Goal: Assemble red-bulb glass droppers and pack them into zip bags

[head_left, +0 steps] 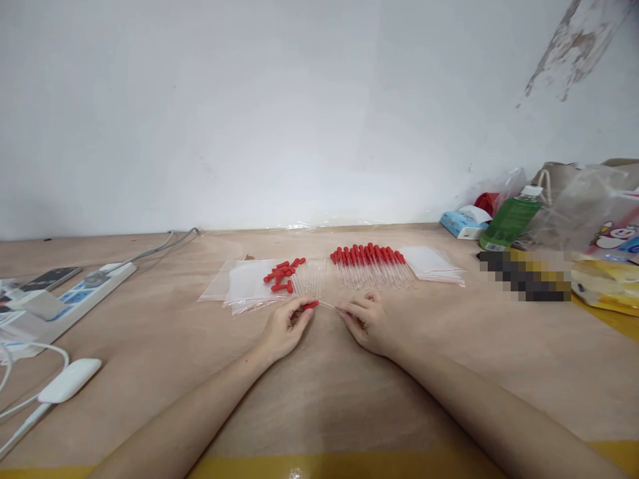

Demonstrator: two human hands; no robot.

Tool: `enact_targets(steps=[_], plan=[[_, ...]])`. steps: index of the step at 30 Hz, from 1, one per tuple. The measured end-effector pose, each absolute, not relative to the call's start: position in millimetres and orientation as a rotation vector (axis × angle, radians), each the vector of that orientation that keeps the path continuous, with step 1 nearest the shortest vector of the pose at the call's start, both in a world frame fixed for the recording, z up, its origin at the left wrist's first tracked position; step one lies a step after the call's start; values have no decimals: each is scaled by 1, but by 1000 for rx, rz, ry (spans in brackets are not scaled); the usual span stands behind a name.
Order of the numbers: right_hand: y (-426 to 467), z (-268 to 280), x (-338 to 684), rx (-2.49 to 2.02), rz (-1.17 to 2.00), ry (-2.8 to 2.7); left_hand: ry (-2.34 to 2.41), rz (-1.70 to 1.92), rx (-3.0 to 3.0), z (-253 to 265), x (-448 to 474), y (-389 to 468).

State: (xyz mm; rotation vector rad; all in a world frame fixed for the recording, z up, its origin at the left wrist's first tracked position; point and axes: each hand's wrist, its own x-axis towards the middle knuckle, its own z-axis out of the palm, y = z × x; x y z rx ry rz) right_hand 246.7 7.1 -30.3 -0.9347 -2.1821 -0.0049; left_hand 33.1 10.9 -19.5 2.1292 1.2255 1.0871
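My left hand pinches a red rubber bulb between thumb and fingertips. My right hand is closed on the far end of a thin clear dropper tube, whose other end meets the bulb's mouth; how deep it sits inside, I cannot tell. Just beyond my hands lie a row of bare clear tubes and, to their left, a loose heap of red bulbs. On the right, several droppers with red bulbs fitted lie side by side, bulbs toward the wall.
Clear zip bags lie left of the bulbs, and more bags right of the droppers. A power strip with cables and a white adapter occupy the left. Tissues, a green bottle and plastic bags stand at right.
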Motion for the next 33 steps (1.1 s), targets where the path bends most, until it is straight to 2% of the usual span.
enact_targets(steps=[13, 33], plan=[[5, -21, 251, -864, 183, -2289, 1144, 1037, 2143, -21, 30, 7], [11, -13, 238, -986, 97, -2398, 1093, 708, 2229, -14, 26, 7]])
